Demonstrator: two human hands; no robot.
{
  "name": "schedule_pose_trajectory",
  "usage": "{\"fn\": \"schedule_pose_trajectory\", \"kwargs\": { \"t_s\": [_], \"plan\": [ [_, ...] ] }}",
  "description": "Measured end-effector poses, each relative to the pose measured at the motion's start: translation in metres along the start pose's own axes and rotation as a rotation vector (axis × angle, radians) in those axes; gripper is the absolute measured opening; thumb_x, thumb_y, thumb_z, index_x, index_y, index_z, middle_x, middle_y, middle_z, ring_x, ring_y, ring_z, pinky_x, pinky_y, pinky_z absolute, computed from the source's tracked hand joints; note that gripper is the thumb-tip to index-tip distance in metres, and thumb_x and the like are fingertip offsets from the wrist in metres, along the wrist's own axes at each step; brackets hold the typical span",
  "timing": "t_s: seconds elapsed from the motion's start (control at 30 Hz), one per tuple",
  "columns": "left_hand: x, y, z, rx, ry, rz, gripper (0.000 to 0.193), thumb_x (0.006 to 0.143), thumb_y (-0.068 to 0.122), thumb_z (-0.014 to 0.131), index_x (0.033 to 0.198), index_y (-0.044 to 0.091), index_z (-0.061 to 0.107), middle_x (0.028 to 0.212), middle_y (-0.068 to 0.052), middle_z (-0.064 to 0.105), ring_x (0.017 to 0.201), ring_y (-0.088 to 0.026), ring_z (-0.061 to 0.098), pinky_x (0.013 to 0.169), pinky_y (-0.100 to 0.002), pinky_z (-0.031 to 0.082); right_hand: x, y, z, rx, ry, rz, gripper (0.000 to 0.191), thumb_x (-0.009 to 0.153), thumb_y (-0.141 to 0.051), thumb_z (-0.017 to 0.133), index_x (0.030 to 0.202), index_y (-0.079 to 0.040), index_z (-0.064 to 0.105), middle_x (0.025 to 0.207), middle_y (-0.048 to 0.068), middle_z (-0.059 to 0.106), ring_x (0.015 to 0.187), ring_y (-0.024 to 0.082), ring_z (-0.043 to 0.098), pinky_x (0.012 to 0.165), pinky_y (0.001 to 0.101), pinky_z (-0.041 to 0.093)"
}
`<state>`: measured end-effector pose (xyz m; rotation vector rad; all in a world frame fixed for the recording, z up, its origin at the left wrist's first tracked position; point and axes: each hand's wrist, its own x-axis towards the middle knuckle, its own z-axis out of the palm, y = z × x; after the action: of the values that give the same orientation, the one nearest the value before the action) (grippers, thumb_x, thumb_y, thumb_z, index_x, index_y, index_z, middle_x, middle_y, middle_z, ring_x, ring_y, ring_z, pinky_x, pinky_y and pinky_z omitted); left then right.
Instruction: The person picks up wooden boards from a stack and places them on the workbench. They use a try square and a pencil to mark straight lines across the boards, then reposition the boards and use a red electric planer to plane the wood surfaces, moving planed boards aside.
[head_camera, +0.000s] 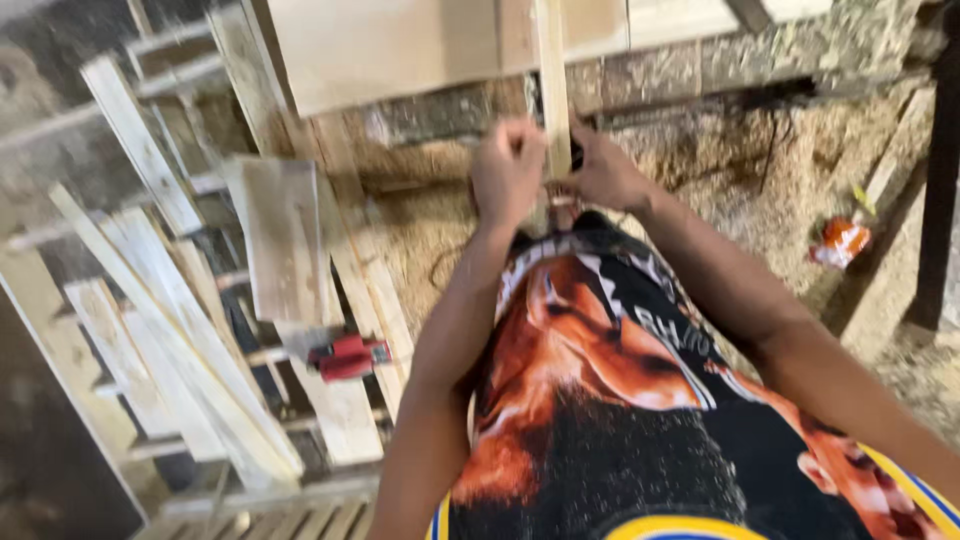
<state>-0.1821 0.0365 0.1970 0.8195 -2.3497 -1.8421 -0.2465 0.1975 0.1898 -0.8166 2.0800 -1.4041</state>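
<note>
A narrow upright wooden strip (552, 80) is gripped at twelve o'clock by both hands: the left hand (508, 170) is closed in a fist against its left side, and the right hand (603, 172) is curled around its right edge. The floor (450, 240) below is covered in sawdust, with an orange wrapper (842, 240) lying at three o'clock. Pale planks (180, 330) are stacked on a slatted rack at nine o'clock, a red tool (348, 357) resting among them, and large boards (390, 45) are leaned at eleven o'clock
</note>
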Motion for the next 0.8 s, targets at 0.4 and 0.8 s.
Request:
{"fn": "schedule_pose_trajectory", "kwargs": {
  "t_s": [0.4, 0.8],
  "plan": [
    [0.025, 0.001, 0.010, -0.159, 0.003, 0.068, 0.015, 0.096, 0.017, 0.069, 0.101, 0.003, 0.070, 0.079, -0.009, 0.077, 0.066, -0.013, 0.071, 0.060, -0.026, 0.056, -0.004, 0.006, -0.010, -0.201, -0.108, 0.364, 0.084, 0.078, -0.021, 0.094, 0.142, 0.003, 0.044, 0.108, 0.024, 0.071, 0.091, 0.031, 0.071, 0.084, 0.0455, 0.058],
    [-0.008, -0.067, -0.015, -0.561, -0.004, -0.197, 0.025, 0.092, 0.003, 0.073, 0.111, 0.000, 0.056, 0.084, -0.011, 0.072, 0.066, -0.015, 0.068, 0.055, -0.027, 0.054, -0.009, 0.085, 0.016, 1.147, 0.025, 0.736, 0.041, 0.099, -0.015, 0.057, 0.136, 0.001, 0.049, 0.110, 0.013, 0.067, 0.098, 0.027, 0.071, 0.082, 0.0511, 0.064]
  ]
}}
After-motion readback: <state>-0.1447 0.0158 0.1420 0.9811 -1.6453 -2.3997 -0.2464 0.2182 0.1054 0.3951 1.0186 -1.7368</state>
